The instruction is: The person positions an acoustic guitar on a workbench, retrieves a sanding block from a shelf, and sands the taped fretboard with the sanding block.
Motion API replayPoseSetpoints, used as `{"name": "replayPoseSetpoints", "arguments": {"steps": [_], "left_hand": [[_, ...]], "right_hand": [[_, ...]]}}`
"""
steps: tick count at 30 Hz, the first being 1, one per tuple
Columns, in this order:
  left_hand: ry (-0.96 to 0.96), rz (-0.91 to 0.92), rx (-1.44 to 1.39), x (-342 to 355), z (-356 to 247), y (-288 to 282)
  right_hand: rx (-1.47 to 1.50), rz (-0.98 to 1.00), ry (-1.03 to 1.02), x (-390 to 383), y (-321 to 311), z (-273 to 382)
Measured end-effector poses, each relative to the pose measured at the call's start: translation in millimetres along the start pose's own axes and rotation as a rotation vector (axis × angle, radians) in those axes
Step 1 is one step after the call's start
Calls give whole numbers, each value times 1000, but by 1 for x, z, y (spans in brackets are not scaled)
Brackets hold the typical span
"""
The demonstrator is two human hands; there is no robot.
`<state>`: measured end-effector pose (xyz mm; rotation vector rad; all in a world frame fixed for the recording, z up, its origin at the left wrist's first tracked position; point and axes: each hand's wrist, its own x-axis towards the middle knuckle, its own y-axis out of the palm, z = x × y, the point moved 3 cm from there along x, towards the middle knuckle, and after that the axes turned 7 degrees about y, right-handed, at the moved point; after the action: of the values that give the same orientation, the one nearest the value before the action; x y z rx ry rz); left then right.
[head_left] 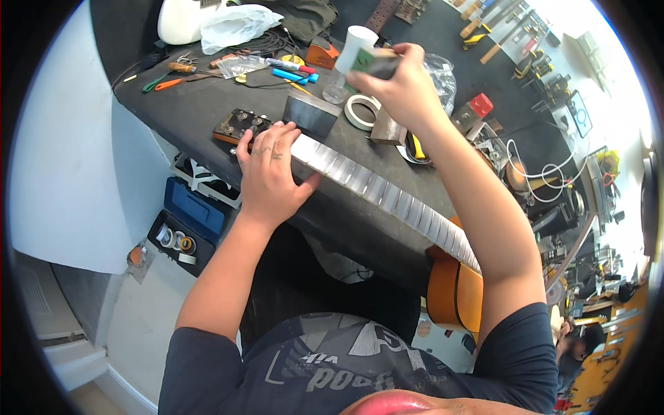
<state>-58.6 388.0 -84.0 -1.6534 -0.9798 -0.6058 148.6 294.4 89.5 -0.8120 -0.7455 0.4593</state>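
Nearest, the orange guitar body [456,294] hangs off the edge of the dark bench [194,111], and its neck [387,197] runs up and left across the bench top, the fretboard masked with pale tape between the frets. The left hand [266,176] lies flat over the neck near the headstock [238,128], its fingers [259,138] spread and pressing down, thumb hooked along the near side of the neck. Just beyond that hand, a dark metal block [311,114] stands on the bench beside the neck's end. A roll of white tape [361,112] lies just right of the block. Above it, the right hand [404,90] is raised clear of the bench, fingers closed around a small grey-green block [377,62]. Farther back lie blue markers [294,76], orange-handled tools [173,83] and a crumpled white bag [238,24]. A blue case [197,207] sits on the floor to the left, below the bench.
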Motion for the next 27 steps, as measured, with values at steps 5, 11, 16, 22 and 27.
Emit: {"name": "replayPoseSetpoints", "arguments": {"steps": [5,11,16,22,27], "left_hand": [[28,-13,46,-2,5,-4],[17,4,19,0,2,0],[34,21,20,-3,3,-1],[34,23,7,1,1,6],[38,1,16,-2,5,0]], "right_hand": [[-74,181,143,47,17,-23],[-446,227,34,38,10,-40],[-475,291,-221,32,23,-43],[-730,399,-374,36,31,-85],[-556,290,-387,16,35,-36]]}}
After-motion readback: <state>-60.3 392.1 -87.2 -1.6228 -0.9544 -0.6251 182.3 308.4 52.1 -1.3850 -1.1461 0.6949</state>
